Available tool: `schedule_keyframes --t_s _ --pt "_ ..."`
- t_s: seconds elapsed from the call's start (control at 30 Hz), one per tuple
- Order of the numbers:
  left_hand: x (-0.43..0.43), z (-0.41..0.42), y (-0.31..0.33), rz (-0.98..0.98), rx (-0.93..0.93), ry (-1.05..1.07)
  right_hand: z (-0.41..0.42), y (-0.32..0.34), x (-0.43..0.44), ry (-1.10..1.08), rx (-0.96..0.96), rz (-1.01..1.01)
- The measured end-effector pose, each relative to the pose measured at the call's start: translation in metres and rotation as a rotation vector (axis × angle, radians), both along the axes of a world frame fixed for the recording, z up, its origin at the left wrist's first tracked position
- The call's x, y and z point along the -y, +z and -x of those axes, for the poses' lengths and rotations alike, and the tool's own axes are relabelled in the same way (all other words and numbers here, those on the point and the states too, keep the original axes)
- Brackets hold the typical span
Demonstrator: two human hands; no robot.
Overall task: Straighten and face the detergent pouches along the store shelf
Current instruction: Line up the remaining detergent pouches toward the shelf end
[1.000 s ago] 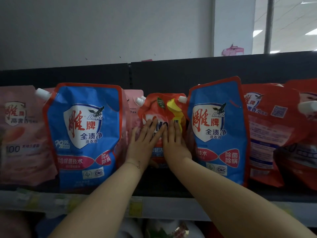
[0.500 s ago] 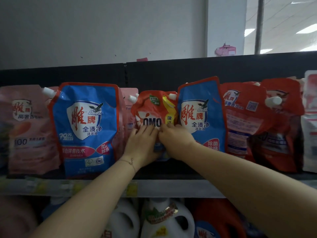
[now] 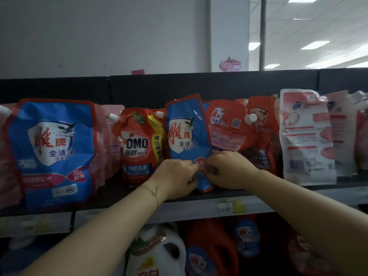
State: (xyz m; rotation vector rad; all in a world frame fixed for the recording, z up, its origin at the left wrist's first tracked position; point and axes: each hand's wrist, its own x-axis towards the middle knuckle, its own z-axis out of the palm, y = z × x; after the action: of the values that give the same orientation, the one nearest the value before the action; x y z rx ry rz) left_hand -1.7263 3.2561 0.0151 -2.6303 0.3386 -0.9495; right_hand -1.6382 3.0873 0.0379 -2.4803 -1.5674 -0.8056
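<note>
A blue detergent pouch [image 3: 186, 134] with a red border stands mid-shelf, squeezed narrow and turned slightly. My left hand [image 3: 175, 176] grips its lower left side and my right hand [image 3: 229, 170] grips its lower right side, fingers curled into the pouch. To its left stands a red OMO pouch [image 3: 140, 146], face forward. A larger blue pouch [image 3: 53, 150] stands at the left. Red pouches [image 3: 229, 128] lean behind and to the right of the held one.
Pink pouches [image 3: 110, 140] sit between the large blue pouch and the OMO one. White and pink pouches [image 3: 306, 136] stand at the right with their backs showing. The shelf edge [image 3: 199, 206] carries price tags. Detergent bottles [image 3: 159, 253] fill the shelf below.
Both hands left the red OMO pouch and moved right onto the blue pouch, gripping its lower part. The view shifted to the right, showing more pouches on that side.
</note>
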Motion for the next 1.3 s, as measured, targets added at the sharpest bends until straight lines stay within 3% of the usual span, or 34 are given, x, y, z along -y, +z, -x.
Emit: schedule_keyframes --t_s 0.13,0.27,0.5,0.73,0.93,1.07,1.3 --pt "0.031 -0.016 0.004 -0.030 -0.029 0.058 -0.023 -0.006 0.032 -0.094 -0.232 -0.137" --pt "0.043 -0.028 0.005 0.024 -0.058 0.137 -0.048 -0.015 0.048 -0.321 -0.461 -0.214" --pt "0.042 -0.031 -0.001 0.177 -0.079 0.156 -0.059 -0.021 0.027 0.029 -0.906 -0.638" --pt "0.049 -0.036 -0.005 0.344 -0.116 0.211 -0.046 -0.027 0.006 0.017 -0.867 -0.771" --pt "0.056 -0.035 -0.006 0.457 0.085 0.302 -0.035 -0.020 -0.008 -0.165 -0.875 -0.853" --pt "0.052 -0.038 -0.011 0.554 0.074 0.341 -0.021 -0.016 -0.009 -0.317 -0.783 -0.901" --pt "0.039 -0.045 -0.015 0.758 -0.061 0.224 -0.012 -0.009 0.008 -0.328 -0.492 -0.945"
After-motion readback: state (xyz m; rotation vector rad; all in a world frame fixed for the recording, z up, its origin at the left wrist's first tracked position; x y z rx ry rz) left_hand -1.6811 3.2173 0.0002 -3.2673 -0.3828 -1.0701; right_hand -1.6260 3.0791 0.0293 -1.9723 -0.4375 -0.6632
